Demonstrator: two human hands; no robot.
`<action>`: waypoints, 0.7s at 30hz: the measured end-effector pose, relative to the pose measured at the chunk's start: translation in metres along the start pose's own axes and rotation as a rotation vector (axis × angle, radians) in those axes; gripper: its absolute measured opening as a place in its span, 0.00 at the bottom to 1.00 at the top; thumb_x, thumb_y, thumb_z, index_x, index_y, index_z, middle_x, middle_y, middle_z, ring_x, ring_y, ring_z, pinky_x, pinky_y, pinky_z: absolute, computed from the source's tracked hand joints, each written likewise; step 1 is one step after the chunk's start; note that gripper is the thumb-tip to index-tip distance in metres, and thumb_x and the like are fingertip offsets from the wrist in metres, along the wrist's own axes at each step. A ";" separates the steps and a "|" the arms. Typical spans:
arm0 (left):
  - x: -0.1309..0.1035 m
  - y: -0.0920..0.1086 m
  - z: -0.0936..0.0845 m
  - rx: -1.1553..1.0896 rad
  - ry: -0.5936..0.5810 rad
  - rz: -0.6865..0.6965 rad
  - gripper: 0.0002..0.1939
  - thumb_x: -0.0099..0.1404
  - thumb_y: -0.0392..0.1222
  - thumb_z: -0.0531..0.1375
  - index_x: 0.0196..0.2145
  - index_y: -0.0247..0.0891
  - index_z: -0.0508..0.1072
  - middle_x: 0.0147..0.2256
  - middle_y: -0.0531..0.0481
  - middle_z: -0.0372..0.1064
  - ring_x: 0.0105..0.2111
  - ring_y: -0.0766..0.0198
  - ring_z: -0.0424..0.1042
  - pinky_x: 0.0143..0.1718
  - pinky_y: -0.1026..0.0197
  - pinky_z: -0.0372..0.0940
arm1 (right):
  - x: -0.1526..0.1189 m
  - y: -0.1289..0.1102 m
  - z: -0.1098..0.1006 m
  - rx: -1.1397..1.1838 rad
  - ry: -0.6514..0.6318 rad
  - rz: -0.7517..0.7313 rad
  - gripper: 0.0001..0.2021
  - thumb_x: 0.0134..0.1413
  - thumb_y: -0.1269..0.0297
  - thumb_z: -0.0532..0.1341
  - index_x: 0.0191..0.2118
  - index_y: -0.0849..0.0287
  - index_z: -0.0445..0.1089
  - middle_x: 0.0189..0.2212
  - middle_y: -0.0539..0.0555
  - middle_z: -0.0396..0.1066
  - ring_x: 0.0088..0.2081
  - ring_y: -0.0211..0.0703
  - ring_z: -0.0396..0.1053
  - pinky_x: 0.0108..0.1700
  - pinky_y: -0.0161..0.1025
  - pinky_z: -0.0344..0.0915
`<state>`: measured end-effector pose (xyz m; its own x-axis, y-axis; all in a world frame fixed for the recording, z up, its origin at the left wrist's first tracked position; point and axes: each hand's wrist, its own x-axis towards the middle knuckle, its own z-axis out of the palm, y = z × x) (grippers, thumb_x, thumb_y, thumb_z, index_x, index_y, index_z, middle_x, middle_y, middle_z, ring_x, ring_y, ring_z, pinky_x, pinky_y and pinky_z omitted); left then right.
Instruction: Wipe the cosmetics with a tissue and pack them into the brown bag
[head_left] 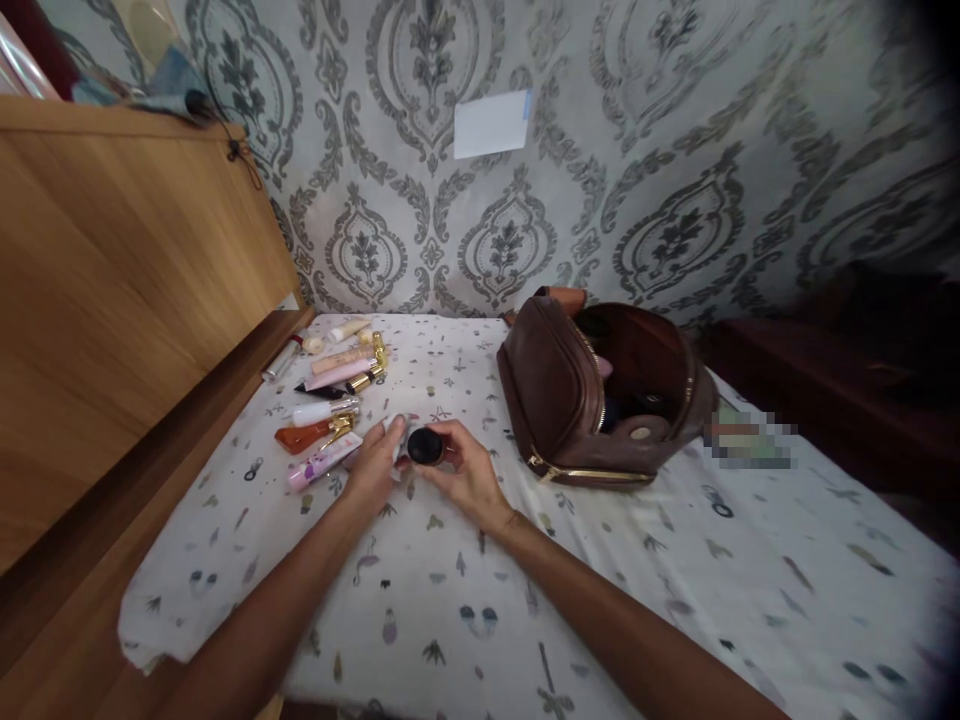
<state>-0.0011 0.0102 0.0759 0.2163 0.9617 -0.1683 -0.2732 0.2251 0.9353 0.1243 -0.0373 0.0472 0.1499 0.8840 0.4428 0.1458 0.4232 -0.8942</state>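
My right hand (471,478) grips a small item with a round black top (425,446) between thumb and fingers. Close against it, my left hand (373,465) is closed on a thin whitish piece (397,432), perhaps a wipe or tissue; its kind is not clear. Beside my left hand lies a pink-and-white tube (319,464). Behind that are an amber bottle (300,436) with a gold top and a white bottle (319,411). To the right stands a brown bag (544,385), unzipped, with several items partly visible inside.
Farther back on the patterned cloth (465,600) lie a pink tube (341,376), a gold-and-black tube (363,380) and a clear tube with a red band (283,361). A wooden cabinet (135,250) borders the left. A blurred patch (750,438) is right of the bag.
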 end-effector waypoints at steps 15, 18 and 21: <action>-0.012 0.027 -0.005 0.710 -0.477 0.680 0.14 0.67 0.41 0.54 0.45 0.42 0.77 0.46 0.43 0.72 0.50 0.53 0.67 0.54 0.52 0.59 | 0.007 0.000 -0.010 -0.037 0.009 0.118 0.13 0.45 0.57 0.67 0.33 0.58 0.67 0.28 0.48 0.63 0.30 0.39 0.64 0.33 0.35 0.66; -0.006 0.023 -0.008 0.746 -0.353 0.666 0.12 0.67 0.41 0.53 0.40 0.40 0.76 0.40 0.44 0.71 0.43 0.55 0.69 0.48 0.55 0.61 | 0.005 0.004 -0.009 -0.067 -0.020 0.038 0.18 0.46 0.59 0.68 0.43 0.58 0.70 0.37 0.53 0.68 0.37 0.43 0.68 0.39 0.39 0.69; -0.001 0.019 -0.010 0.781 -0.258 0.608 0.12 0.68 0.43 0.52 0.30 0.38 0.71 0.30 0.50 0.67 0.33 0.61 0.67 0.38 0.59 0.61 | 0.002 0.011 -0.006 -0.052 -0.009 -0.007 0.20 0.45 0.60 0.70 0.46 0.56 0.70 0.39 0.54 0.68 0.40 0.45 0.69 0.41 0.40 0.70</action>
<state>-0.0161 0.0149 0.0905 0.4650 0.7955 0.3885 0.2634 -0.5433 0.7972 0.1318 -0.0320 0.0391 0.1399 0.8829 0.4482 0.1971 0.4187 -0.8865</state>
